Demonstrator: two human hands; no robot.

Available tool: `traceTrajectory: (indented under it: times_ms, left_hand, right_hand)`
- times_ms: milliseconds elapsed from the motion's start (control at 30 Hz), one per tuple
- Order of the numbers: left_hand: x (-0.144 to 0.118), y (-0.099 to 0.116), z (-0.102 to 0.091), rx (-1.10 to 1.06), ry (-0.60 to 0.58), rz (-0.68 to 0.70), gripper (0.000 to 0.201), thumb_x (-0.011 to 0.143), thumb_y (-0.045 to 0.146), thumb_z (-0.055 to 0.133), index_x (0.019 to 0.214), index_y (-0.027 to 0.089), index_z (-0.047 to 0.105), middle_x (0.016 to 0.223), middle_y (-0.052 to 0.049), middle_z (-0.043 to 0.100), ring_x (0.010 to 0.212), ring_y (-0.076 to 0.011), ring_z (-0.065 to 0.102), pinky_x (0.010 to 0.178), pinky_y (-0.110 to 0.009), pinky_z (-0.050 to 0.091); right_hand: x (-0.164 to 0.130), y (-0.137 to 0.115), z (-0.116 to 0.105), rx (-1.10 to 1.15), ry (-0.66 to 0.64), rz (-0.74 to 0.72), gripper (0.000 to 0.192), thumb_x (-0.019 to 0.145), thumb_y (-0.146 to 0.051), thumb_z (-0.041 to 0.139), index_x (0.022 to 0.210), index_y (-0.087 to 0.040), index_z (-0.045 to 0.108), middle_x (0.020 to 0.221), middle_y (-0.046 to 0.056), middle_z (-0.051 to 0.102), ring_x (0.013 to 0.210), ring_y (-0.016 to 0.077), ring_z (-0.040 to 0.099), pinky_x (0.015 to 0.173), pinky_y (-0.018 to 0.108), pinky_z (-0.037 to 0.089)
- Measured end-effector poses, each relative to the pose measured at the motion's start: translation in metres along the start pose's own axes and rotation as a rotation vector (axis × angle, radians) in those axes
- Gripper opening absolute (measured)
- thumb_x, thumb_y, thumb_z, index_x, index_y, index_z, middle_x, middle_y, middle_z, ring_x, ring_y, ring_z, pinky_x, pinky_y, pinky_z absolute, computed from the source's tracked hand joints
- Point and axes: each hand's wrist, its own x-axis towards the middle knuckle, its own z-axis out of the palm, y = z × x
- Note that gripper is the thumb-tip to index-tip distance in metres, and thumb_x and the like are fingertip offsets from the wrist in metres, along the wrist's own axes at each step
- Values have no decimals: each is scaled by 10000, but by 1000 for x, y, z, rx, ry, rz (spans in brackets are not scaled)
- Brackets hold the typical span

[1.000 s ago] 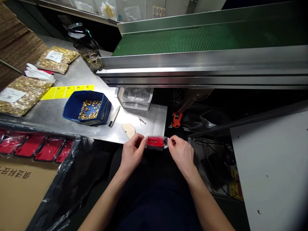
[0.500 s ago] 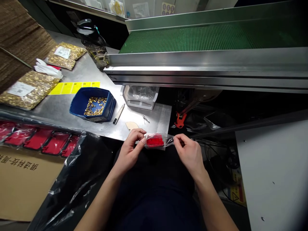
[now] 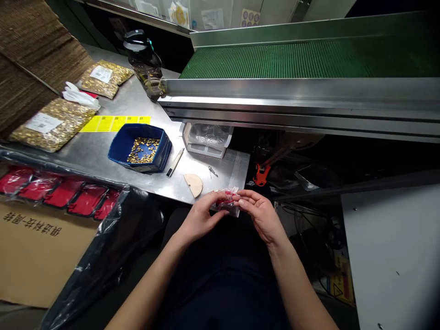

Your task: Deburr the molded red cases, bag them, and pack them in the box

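Observation:
Both hands meet just below the near edge of the steel table (image 3: pixel 103 151). My left hand (image 3: pixel 201 217) and my right hand (image 3: pixel 259 213) pinch a small red plastic part in a clear bag (image 3: pixel 227 202) between their fingertips; the fingers cover most of it. On the table to the left stands a blue bin (image 3: pixel 120 149) holding small brass pieces (image 3: pixel 142 150). A utility knife (image 3: pixel 175 162), a beige half-round disc (image 3: pixel 193 184) and small tweezers (image 3: pixel 212 171) lie close to the hands.
A green conveyor belt (image 3: pixel 275 59) with a steel rail runs across the back. Bags of brass parts (image 3: pixel 48 123), yellow labels (image 3: pixel 115 123), a dark bottle (image 3: pixel 144 62) and a white tray (image 3: pixel 206 137) sit on the table. A cardboard box with red bagged parts (image 3: pixel 62 195) stands at the left.
My hands have drawn together, so the bagged red part, earlier stretched between them, is now bunched up under the fingertips. The camera view has shifted slightly.

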Motion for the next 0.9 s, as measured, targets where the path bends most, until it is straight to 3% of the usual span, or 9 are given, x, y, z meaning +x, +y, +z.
traceTrajectory:
  times_ms: [67,200,333,467,600,667,733,800,900]
  left_hand:
    - [0,-4,5,-18,68,-18,180,960,249,666,1130,242,724,1181,-49,744,1150,-229,670,1025,-342,497]
    - [6,-12,7,-40,134,-72,120,959,299,666,1026,225,731,999,-33,753,965,-208,698,880,-311,531]
    - [16,-20,6,-55,194,-106,129,911,297,711,1003,224,657,945,-8,693,875,-184,658,812,-296,515]
    - [20,-26,11,-58,268,-121,156,883,289,723,979,221,620,975,-19,652,889,-189,626,822,-313,514]
    - [12,-20,10,-45,222,-88,175,959,361,637,915,206,706,955,-63,710,943,-228,659,906,-371,517]
    - [2,-12,5,-48,140,-36,206,932,403,686,999,218,746,1084,-85,741,1037,-250,676,969,-383,517]
    - [-12,-3,1,-50,50,16,364,821,416,816,1125,231,743,1194,-100,729,1124,-277,663,1027,-392,499]
    - [-29,4,1,-105,-6,-9,538,729,426,890,1197,224,718,1178,-111,719,1089,-285,660,982,-388,509]
    - [-57,12,5,-377,12,-192,510,751,488,863,1137,188,718,1036,-93,701,927,-234,652,845,-348,513]
  right_hand:
    - [1,-3,3,-318,-33,-141,179,874,-314,767,1035,-242,737,1019,39,756,964,211,685,921,360,524]
    - [10,-9,6,-936,-44,-407,166,879,-220,756,1033,-257,708,1041,41,680,1027,242,606,961,399,478]
    - [21,-9,7,-1060,-157,-427,302,845,-213,800,1089,-252,625,1085,37,661,1035,234,612,913,361,500]
    - [22,-9,6,-1226,-237,-478,378,897,-151,702,1237,-248,571,1127,55,695,1053,248,636,1016,430,449]
    - [18,-9,2,-1314,-282,-482,238,945,-178,609,1174,-237,630,1089,73,712,1024,270,640,993,462,442]
    - [13,-7,-2,-1280,-276,-431,135,971,-257,568,1055,-240,672,1044,78,712,998,291,635,934,461,460]
    - [5,-1,-7,-1092,-282,-297,191,989,-375,543,1004,-246,682,1011,81,712,974,297,647,885,432,493]
    - [-8,9,-8,-776,-314,-73,296,978,-511,552,1071,-256,668,972,77,719,915,284,679,807,377,538]
    - [-29,30,1,-354,-250,194,570,874,-632,665,1304,-286,522,849,32,708,728,251,697,684,334,560]
